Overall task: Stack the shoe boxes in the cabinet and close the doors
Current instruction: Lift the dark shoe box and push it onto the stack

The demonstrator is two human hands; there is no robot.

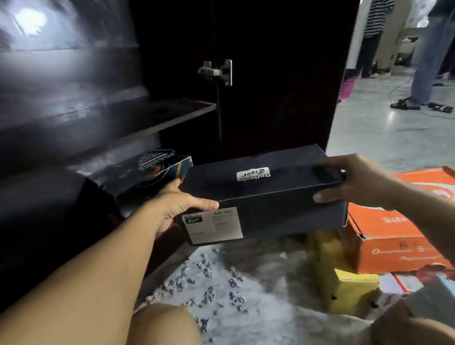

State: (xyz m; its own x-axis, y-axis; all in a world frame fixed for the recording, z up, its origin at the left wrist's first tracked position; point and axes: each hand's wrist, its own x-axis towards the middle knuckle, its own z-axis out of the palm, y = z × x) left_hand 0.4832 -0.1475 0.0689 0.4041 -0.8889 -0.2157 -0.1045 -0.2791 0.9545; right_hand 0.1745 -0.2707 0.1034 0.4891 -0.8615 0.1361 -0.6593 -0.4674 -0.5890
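A: The left hand [174, 204] and right hand [359, 180] clamp the ends of the black shoe box [264, 196], held mid-frame before the open cabinet [80, 135].

B: Risk?

A: I'd guess it clips the dark box [149, 168] already inside, left of centre, or slips. Orange box [407, 228] and yellow box [337, 278] wait lower right.

- Black shoe box [264, 196] with a white logo patch [253, 174] between the fingers of both hands and a white label [213, 226] below the left thumb.
- Orange box [407, 228] with white lettering, beneath the right fingers.
- Yellow box [343, 280] lower still.
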